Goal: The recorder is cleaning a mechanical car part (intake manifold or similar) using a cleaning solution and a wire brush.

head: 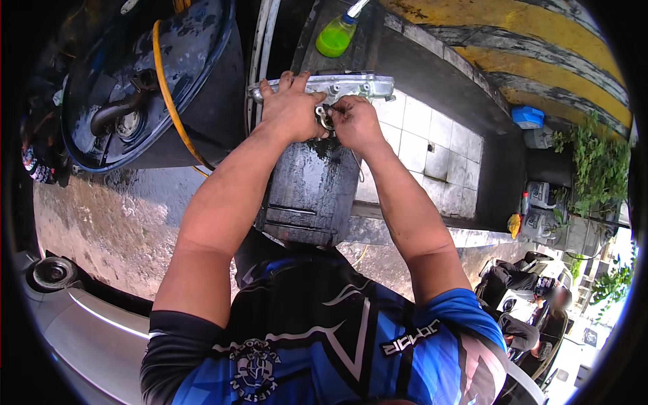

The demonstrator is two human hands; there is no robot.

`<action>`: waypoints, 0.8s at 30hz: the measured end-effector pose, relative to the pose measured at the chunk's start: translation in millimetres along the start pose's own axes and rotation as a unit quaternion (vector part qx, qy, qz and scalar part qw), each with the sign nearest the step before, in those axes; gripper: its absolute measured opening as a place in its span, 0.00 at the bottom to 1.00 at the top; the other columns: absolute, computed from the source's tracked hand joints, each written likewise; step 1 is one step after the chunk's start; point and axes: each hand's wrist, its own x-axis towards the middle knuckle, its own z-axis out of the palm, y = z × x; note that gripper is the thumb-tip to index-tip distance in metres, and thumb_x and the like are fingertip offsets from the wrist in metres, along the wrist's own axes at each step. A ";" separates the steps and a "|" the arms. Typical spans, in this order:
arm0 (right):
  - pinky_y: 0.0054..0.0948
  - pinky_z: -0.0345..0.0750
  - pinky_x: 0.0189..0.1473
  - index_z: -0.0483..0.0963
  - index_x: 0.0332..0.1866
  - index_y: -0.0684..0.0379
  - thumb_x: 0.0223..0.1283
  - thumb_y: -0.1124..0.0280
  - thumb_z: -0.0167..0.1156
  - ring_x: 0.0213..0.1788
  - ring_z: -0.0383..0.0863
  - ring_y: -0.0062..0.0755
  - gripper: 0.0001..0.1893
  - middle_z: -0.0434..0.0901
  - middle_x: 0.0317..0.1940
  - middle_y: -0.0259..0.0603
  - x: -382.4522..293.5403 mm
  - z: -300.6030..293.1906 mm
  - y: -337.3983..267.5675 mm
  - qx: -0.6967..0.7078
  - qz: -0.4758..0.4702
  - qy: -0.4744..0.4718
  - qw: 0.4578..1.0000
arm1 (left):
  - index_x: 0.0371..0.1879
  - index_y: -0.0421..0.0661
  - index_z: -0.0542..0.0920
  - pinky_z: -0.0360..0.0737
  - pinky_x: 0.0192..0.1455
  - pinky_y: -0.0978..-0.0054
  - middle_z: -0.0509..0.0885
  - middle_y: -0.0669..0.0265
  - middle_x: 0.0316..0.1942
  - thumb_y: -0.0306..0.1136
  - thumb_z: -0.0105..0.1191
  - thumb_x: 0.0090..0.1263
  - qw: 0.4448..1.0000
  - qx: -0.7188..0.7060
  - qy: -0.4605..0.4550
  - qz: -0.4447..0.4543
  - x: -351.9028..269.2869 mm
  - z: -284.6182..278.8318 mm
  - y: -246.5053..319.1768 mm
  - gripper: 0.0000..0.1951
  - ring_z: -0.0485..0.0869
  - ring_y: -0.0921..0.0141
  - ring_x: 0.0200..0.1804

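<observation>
A silver cast-metal engine cover point(377, 87) with bolt bosses along its edge lies across the far part of a narrow, dark, wet bench point(309, 182). My left hand point(291, 107) is spread over the cover's left part, with fingers hooked over the far edge and the thumb towards the middle. Between my hands shows a bright ring-shaped metal fitting point(321, 117). My right hand point(354, 121) pinches a small dark piece point(327, 108) against this fitting; fingers partly hide it, so its kind is unclear. Dark, oily wetness covers the bench just below.
Beyond the cover stands a spray bottle point(335, 39) of green liquid. At left, a dark drum point(215, 96) bears a curved metal pipe point(119, 109) and a yellow hose point(169, 91). A tiled basin point(412, 131) adjoins the right side. A silver car point(96, 329) and other people point(521, 288) are farther off.
</observation>
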 end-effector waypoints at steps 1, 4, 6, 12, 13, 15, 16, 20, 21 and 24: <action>0.41 0.77 0.52 0.81 0.31 0.62 0.55 0.71 0.66 0.41 0.82 0.53 0.05 0.84 0.32 0.50 -1.9 -3.9 3.8 0.003 0.032 -0.009 0.999 | 0.66 0.66 0.79 0.49 0.74 0.27 0.60 0.61 0.78 0.56 0.75 0.46 1.000 0.000 0.000 0.000 1.5 0.2 -0.5 0.42 0.52 0.54 0.81; 0.42 0.77 0.52 0.81 0.31 0.62 0.55 0.72 0.66 0.40 0.82 0.53 0.05 0.84 0.31 0.50 -3.9 -0.2 -2.1 0.003 0.040 -0.006 0.999 | 0.66 0.66 0.79 0.48 0.74 0.27 0.60 0.62 0.78 0.55 0.75 0.45 1.000 0.001 0.000 0.007 2.9 2.8 0.5 0.42 0.52 0.54 0.81; 0.43 0.76 0.52 0.81 0.31 0.62 0.54 0.73 0.65 0.40 0.82 0.53 0.04 0.84 0.31 0.49 -8.2 5.8 -8.2 0.007 -0.003 0.003 1.000 | 0.66 0.67 0.79 0.48 0.74 0.27 0.60 0.62 0.78 0.55 0.75 0.45 1.000 0.003 0.012 0.000 3.1 3.8 -0.1 0.42 0.52 0.54 0.81; 0.42 0.76 0.51 0.80 0.29 0.61 0.53 0.75 0.64 0.41 0.81 0.53 0.02 0.83 0.32 0.49 -30.7 -9.9 -5.5 -0.011 -0.007 -0.013 1.000 | 0.67 0.67 0.78 0.49 0.74 0.28 0.60 0.62 0.79 0.54 0.75 0.46 1.000 0.005 0.003 0.001 1.4 3.2 0.1 0.42 0.52 0.55 0.80; 0.42 0.76 0.51 0.80 0.29 0.61 0.53 0.76 0.64 0.41 0.81 0.53 0.01 0.83 0.32 0.49 -29.8 -10.9 -5.9 -0.015 0.002 -0.001 1.000 | 0.67 0.67 0.78 0.49 0.74 0.28 0.60 0.62 0.79 0.54 0.75 0.46 1.000 0.006 0.002 0.002 1.3 3.6 1.1 0.42 0.52 0.55 0.80; 0.42 0.76 0.50 0.80 0.29 0.61 0.53 0.76 0.64 0.40 0.81 0.52 0.01 0.83 0.31 0.49 -29.9 -4.4 -7.1 -0.001 -0.005 0.016 1.000 | 0.66 0.67 0.79 0.49 0.74 0.28 0.60 0.62 0.78 0.54 0.74 0.47 1.000 0.005 0.011 0.003 2.2 3.5 1.2 0.41 0.53 0.55 0.80; 0.42 0.76 0.50 0.80 0.29 0.61 0.53 0.76 0.64 0.39 0.81 0.52 0.01 0.83 0.31 0.49 -31.2 -2.8 -7.9 0.006 -0.011 0.008 1.000 | 0.66 0.67 0.79 0.49 0.74 0.28 0.60 0.62 0.78 0.54 0.74 0.47 1.000 0.006 0.011 0.003 2.6 3.0 0.5 0.41 0.53 0.55 0.80; 0.42 0.76 0.51 0.80 0.30 0.61 0.53 0.76 0.64 0.40 0.81 0.51 0.01 0.83 0.31 0.49 -13.3 6.0 -10.2 -0.007 -0.033 0.024 0.999 | 0.66 0.67 0.79 0.48 0.75 0.28 0.60 0.62 0.79 0.55 0.74 0.47 1.000 0.011 0.018 -0.004 4.7 9.4 2.7 0.41 0.52 0.55 0.81; 0.42 0.76 0.51 0.80 0.30 0.61 0.53 0.75 0.64 0.41 0.82 0.51 0.01 0.83 0.31 0.49 -6.7 10.6 -12.2 -0.026 -0.049 0.042 0.998 | 0.66 0.67 0.79 0.48 0.75 0.28 0.60 0.62 0.79 0.55 0.74 0.47 0.999 0.018 0.035 -0.010 5.5 11.1 -0.3 0.41 0.52 0.55 0.81; 0.42 0.76 0.52 0.80 0.30 0.61 0.54 0.74 0.64 0.41 0.82 0.51 0.03 0.84 0.32 0.49 -5.8 5.8 -6.3 -0.013 -0.014 0.034 0.999 | 0.67 0.68 0.78 0.47 0.75 0.29 0.59 0.62 0.79 0.55 0.75 0.46 1.000 0.011 0.024 -0.008 3.2 8.7 -1.0 0.42 0.51 0.55 0.81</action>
